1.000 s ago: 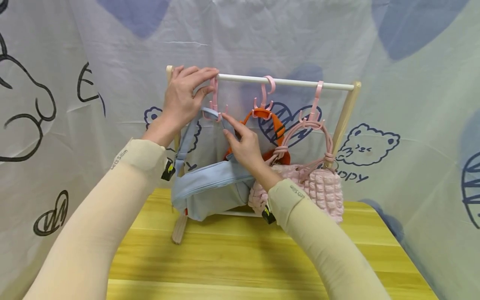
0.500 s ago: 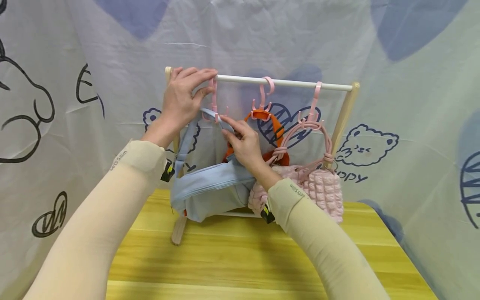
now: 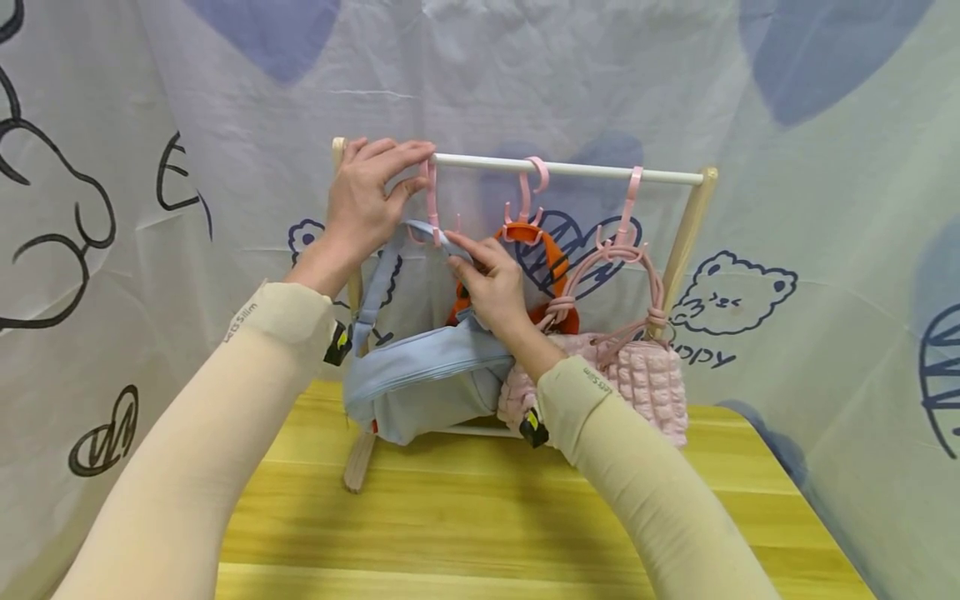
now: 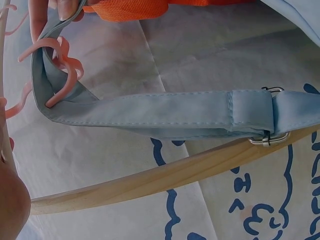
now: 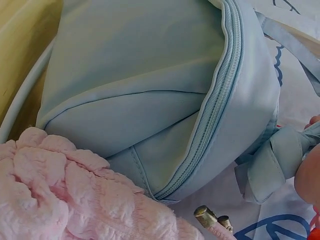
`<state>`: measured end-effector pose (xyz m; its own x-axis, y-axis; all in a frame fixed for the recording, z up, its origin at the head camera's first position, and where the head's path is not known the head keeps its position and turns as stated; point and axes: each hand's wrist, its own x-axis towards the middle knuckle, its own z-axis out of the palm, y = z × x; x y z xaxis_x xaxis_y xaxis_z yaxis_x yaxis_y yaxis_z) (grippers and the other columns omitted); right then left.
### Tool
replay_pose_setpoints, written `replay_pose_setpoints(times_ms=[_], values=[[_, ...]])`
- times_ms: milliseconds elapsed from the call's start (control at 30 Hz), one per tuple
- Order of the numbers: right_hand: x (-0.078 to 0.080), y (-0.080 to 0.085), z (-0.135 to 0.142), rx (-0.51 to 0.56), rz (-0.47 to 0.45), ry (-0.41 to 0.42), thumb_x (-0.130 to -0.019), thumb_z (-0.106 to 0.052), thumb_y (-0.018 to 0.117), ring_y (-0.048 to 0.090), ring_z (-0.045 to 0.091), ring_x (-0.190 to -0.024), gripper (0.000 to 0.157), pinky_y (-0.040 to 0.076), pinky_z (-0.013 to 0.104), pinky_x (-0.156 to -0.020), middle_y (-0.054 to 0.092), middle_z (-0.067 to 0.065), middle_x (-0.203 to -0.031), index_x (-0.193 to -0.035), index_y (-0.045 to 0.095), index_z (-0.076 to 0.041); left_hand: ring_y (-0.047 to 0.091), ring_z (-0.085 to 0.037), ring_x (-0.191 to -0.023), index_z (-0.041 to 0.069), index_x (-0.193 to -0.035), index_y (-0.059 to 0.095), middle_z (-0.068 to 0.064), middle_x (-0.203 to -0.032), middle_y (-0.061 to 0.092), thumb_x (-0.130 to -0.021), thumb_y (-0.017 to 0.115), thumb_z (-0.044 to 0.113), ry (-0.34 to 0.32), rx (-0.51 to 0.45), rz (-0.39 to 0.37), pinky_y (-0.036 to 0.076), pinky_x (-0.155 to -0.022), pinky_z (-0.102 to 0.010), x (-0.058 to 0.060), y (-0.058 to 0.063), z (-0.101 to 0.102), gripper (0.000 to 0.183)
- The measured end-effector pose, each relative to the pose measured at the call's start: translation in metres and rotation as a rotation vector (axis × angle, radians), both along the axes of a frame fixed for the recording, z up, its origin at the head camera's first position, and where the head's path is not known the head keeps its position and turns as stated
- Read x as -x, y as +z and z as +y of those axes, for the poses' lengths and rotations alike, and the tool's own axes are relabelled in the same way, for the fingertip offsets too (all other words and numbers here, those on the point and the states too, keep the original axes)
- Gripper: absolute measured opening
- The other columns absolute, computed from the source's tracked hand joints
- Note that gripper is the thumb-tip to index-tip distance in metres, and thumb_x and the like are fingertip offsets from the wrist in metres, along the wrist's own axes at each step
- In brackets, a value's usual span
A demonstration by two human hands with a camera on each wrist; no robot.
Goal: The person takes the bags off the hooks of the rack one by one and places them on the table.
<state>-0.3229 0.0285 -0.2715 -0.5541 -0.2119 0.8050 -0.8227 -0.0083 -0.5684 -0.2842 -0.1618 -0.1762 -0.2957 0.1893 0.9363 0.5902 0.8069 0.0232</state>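
Observation:
In the head view, a light blue zippered bag [image 3: 435, 383] hangs at the left of a small rack. Its strap [image 4: 160, 107] passes over the prongs of a pink hook [image 3: 432, 196]. My left hand [image 3: 367, 196] is at the rail's left end, fingertips over the rail and thumb against the upper part of that hook. Just right of the prongs, my right hand [image 3: 495, 287] pinches the strap between thumb and index finger. The left wrist view shows the strap looped around the prongs [image 4: 67, 70], with right-hand fingers [image 4: 65, 7] gripping it above.
From the white rail [image 3: 480, 162] also hang an orange bag [image 3: 557, 254] at the middle and a pink puffy bag [image 3: 645, 383] at the right, each on a pink hook. Wooden posts [image 3: 686, 242] hold the rail. The rack stands on a wooden table [image 3: 450, 517] before a printed cloth.
My right hand has shifted very slightly to the right, still pinching the strap. My left hand has stayed at the rail and hook.

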Motion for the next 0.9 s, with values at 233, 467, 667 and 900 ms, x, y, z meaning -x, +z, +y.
replay_pose_setpoints(times_ms=[233, 467, 667, 900], values=[[0.000, 0.005, 0.001, -0.002, -0.021, -0.005, -0.095, 0.001, 0.073, 0.050, 0.007, -0.074, 0.032, 0.042, 0.018, -0.059, 0.055, 0.005, -0.086, -0.127, 0.075, -0.005, 0.064, -0.029, -0.118, 0.011, -0.133, 0.072, -0.007, -0.132, 0.071, -0.093, 0.074, 0.020, -0.007, 0.005, 0.019, 0.032, -0.119, -0.052, 0.000, -0.001, 0.000, 0.040], [-0.002, 0.012, 0.001, 0.008, -0.013, -0.014, -0.095, 0.001, 0.073, 0.045, 0.006, -0.072, 0.032, 0.039, 0.020, -0.061, 0.052, -0.002, -0.083, -0.127, 0.075, -0.004, 0.064, -0.028, -0.120, 0.012, -0.133, 0.072, -0.006, -0.133, 0.071, -0.094, 0.074, 0.021, 0.004, 0.003, 0.004, 0.031, -0.119, -0.051, -0.001, -0.001, 0.000, 0.041], [-0.002, 0.018, -0.001, 0.016, -0.010, -0.009, -0.095, 0.001, 0.073, 0.045, 0.006, -0.072, 0.031, 0.040, 0.019, -0.062, 0.051, -0.003, -0.083, -0.126, 0.075, -0.004, 0.064, -0.027, -0.121, 0.014, -0.135, 0.071, -0.005, -0.135, 0.070, -0.093, 0.074, 0.024, 0.027, -0.004, -0.027, 0.028, -0.123, -0.048, 0.000, -0.001, 0.000, 0.043], [-0.001, 0.023, 0.000, 0.021, 0.002, -0.002, -0.095, 0.003, 0.072, 0.046, 0.006, -0.072, 0.032, 0.040, 0.019, -0.061, 0.050, -0.003, -0.083, -0.126, 0.074, -0.003, 0.065, -0.028, -0.118, 0.014, -0.133, 0.072, -0.005, -0.133, 0.071, -0.093, 0.074, 0.023, 0.028, 0.000, -0.011, 0.032, -0.120, -0.050, 0.000, 0.000, 0.001, 0.042]])
